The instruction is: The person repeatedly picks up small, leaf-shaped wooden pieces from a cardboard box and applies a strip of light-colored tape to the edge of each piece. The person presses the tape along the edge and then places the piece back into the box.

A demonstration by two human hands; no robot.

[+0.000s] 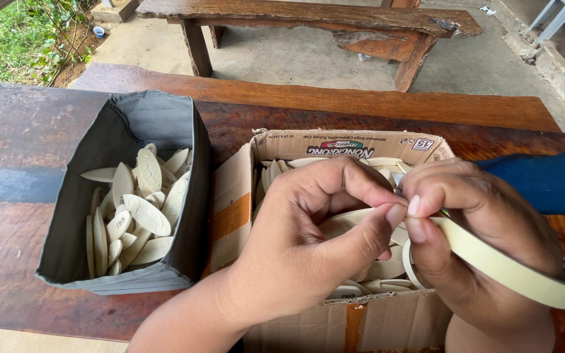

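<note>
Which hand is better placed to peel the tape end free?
Probably the left hand: its thumb and forefinger pinch at the tape's edge, while the right hand is occupied, with the masking tape roll ringed around it, over the cardboard box.

An open-air craft work area on a covered patio.

The work went on at a heavy, worn wooden table [27, 150] set on a bare concrete floor [282, 55], with a rough slab bench [308, 16] behind it and grass and shrubs [14, 39] at the edge. A grey box [67, 216] and a cardboard box [230, 202] held batches of pale leaf-shaped wooden pieces [146, 214], the look of small handmade production outdoors.
</note>
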